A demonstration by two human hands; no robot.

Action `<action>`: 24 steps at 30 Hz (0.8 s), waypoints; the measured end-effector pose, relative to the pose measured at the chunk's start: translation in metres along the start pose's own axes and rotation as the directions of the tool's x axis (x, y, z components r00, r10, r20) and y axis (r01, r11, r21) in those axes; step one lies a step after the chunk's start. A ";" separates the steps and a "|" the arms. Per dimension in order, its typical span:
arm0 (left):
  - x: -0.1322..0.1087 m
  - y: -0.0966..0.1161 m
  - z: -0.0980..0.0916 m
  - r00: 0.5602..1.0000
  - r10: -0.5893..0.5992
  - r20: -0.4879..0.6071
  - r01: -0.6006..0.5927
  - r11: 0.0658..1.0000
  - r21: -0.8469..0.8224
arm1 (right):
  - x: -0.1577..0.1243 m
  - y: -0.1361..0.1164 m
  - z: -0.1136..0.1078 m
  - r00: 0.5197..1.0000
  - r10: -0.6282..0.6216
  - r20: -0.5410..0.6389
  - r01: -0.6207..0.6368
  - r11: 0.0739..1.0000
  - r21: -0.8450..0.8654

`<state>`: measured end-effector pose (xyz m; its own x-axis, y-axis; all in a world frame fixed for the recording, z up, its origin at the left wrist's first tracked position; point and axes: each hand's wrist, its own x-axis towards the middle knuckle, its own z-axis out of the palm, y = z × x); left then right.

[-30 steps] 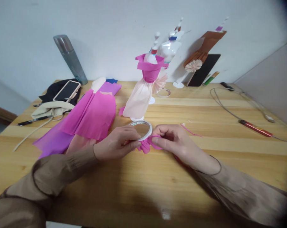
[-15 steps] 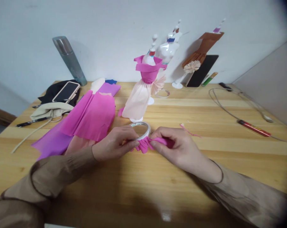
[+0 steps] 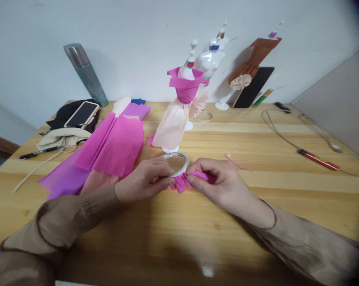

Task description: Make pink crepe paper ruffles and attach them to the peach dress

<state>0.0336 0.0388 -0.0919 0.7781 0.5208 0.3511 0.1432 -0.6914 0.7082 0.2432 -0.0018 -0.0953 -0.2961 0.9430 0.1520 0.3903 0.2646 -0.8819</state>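
The hands were both at work near the middle of my head view: the left hand [image 3: 143, 180] pinched a white ring [image 3: 181, 171] between thumb and fingers, and the right hand [image 3: 223, 186] pinched a pink strip [image 3: 179, 184] close beside it. I saw the strip gathered into ruffles along the ring's near edge, its right part running into the right hand's grip. Both were held above the tabletop [image 3: 179, 238], just in front of a small dress form [image 3: 170, 127] wearing a pink bodice and a pale skirt. To the left I had pink and purple sheets [image 3: 116, 147] spread out, with a phone [image 3: 82, 114] and a beige pouch [image 3: 63, 137] beyond them, and a leaning-looking bottle [image 3: 88, 79] near the wall. Toward the back right, a brown dress [image 3: 259, 51] stood before a dark panel [image 3: 256, 85]; a red tool [image 3: 319, 159] with a cable lay well apart from the hands.
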 end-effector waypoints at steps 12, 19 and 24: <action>-0.001 0.000 0.002 1.000 0.020 0.004 -0.020 0.999 0.032 | 0.005 -0.002 0.001 0.995 0.100 -0.004 -0.098 0.985 0.140; -0.001 0.002 0.004 0.999 0.036 0.018 -0.036 0.999 0.011 | 0.005 0.002 0.006 0.992 0.121 -0.042 -0.117 0.989 0.095; 0.000 0.001 0.002 0.998 0.013 0.061 -0.009 0.998 -0.066 | 0.009 0.009 0.006 0.981 0.191 -0.010 -0.188 0.973 0.131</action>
<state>0.0349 0.0369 -0.0925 0.8158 0.4803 0.3221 0.0954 -0.6611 0.7442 0.2391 0.0075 -0.1044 -0.2067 0.9783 -0.0150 0.3217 0.0535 -0.9453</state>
